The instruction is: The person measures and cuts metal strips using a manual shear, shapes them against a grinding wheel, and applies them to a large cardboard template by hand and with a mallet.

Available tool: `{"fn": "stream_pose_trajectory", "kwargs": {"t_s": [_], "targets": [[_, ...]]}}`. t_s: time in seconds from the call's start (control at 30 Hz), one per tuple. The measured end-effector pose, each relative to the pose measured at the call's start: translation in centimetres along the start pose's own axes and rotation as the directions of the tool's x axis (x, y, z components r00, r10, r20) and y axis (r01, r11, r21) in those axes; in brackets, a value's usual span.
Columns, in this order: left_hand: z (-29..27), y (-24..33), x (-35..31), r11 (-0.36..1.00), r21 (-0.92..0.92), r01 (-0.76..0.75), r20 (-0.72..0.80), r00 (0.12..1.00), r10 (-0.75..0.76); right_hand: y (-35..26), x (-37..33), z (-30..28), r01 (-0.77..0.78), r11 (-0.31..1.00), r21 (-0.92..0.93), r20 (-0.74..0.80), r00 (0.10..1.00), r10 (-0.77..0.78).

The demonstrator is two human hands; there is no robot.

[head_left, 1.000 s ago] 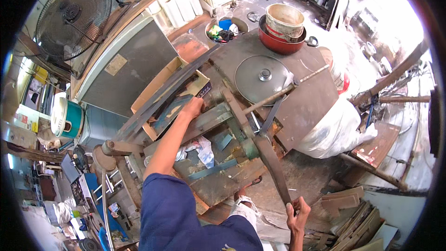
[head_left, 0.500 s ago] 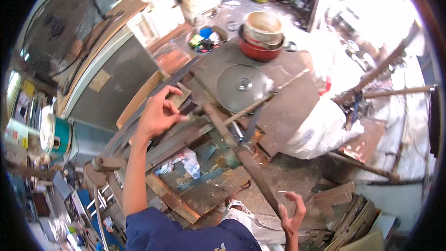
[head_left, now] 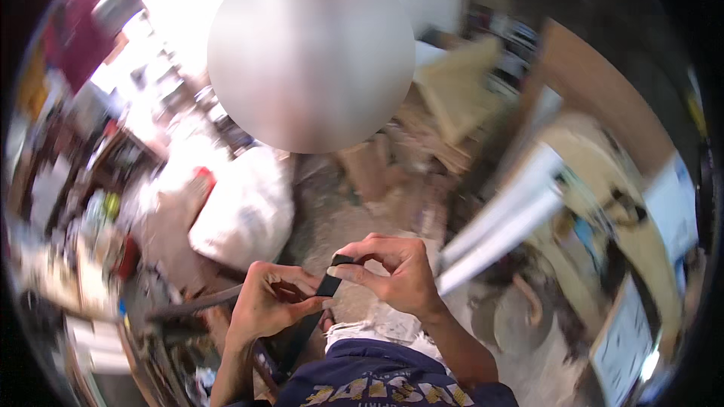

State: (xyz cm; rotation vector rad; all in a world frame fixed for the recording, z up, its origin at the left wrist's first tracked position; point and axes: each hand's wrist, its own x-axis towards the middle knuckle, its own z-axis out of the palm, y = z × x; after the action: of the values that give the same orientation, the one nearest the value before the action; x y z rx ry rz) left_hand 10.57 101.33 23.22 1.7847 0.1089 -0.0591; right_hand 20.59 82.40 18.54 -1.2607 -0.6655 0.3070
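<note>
Close in front of my body, both hands meet on a dark, flat strip (head_left: 329,286). My left hand (head_left: 268,303) pinches it from the left, thumb on top and fingers curled beneath. From the right, my right hand (head_left: 392,275) grips its upper end between thumb and fingers. A longer dark band runs down from the strip toward my lap; whether it is the same piece I cannot tell. What the strip is made of does not show.
A white sack (head_left: 253,207) stands ahead to the left, beside a dark bar (head_left: 196,303). To the right lean long white panels (head_left: 501,215) and a curved tan piece (head_left: 577,151). Wood scraps (head_left: 366,169) lie ahead. A large round blur hides the upper middle.
My view has swung to the right, away from the bench with the pot lid. My hands, wide apart before, have come together and now hold the dark strip.
</note>
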Motion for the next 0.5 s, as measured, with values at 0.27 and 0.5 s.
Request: {"fn": "stream_pose_trajectory", "kwargs": {"t_s": [0.27, 0.5], "targets": [[35.0, 6.7, 6.5, 0.943, 0.266, -0.202, 0.733, 0.678, -0.062, -11.0, -29.1, -23.6, -0.039, 0.933, -0.357, -0.611, 0.766, -0.202], [62.9, 5.7, 2.7, 0.826, -0.054, -0.561, 0.993, -0.114, -0.012, -15.9, -53.3, -27.4, -0.454, 0.81, -0.372, -0.925, 0.104, -0.367]]}}
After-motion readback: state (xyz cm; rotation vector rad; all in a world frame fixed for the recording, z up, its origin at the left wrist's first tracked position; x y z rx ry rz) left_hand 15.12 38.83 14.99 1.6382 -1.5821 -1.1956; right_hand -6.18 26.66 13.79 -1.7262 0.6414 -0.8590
